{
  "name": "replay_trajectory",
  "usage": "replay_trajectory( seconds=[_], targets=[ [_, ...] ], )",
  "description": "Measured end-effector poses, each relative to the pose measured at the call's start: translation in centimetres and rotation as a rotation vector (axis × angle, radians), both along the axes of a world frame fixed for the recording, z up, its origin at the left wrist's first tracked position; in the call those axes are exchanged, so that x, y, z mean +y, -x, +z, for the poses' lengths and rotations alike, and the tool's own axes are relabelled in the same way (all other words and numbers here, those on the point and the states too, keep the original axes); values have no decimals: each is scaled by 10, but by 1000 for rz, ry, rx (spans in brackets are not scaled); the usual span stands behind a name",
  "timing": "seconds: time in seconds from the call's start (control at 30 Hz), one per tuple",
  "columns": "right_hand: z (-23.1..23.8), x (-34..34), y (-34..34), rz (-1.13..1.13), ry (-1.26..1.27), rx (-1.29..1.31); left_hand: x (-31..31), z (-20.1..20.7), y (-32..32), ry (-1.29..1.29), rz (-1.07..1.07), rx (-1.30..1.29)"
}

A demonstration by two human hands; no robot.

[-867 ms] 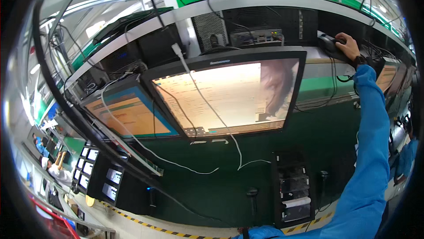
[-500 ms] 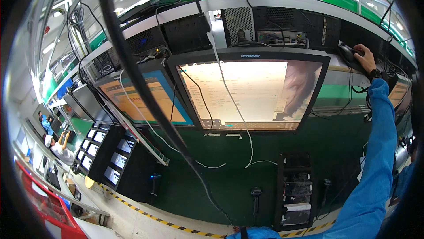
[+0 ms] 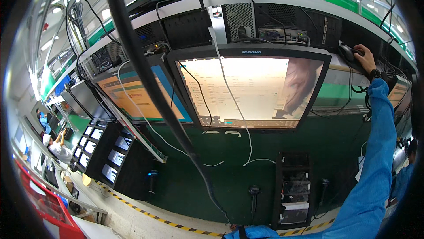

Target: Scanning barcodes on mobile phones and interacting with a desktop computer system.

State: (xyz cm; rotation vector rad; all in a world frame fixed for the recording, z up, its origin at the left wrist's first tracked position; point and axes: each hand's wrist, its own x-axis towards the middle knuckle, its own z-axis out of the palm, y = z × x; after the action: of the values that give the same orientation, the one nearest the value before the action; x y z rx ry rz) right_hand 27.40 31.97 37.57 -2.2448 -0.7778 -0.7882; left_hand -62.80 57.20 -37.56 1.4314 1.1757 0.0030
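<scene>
My right hand is curled over a black computer mouse on the shelf at the far right, the arm stretched up in a blue sleeve with a dark band at the wrist. In front of me, left of that hand, a large black-framed monitor shows a bright window beside a picture. At the lower edge a blue sleeve shows, with only a sliver of my left hand beyond it; its fingers cannot be made out.
A second monitor stands on the left. Below lie a black rack of dark devices, a handheld scanner and a white cable on the green surface. A thick black cable hangs across the view. Lit devices fill a black stand; people work far left.
The view has shifted slightly. My right hand stays on the mouse, with no clear movement of its fingers. On the monitor, the picture at the right looks a little different.
</scene>
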Motion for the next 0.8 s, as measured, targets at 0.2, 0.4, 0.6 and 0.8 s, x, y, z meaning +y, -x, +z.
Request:
replay_trajectory(
  seconds=[0.2,0.4,0.6,0.8],
  targets=[
    [10,9,9,-71,61,-42,-1,0,-5,-22,-14,1],
    [8,0,4,-51,43,-20,1,-6,-8,24,24,-72],
    [8,6,10,-54,51,-31,-6,-24,-3,-22,4,4],
    [7,2,5,-47,40,-42,-11,-13,-20,12,13,11]
  ],
)
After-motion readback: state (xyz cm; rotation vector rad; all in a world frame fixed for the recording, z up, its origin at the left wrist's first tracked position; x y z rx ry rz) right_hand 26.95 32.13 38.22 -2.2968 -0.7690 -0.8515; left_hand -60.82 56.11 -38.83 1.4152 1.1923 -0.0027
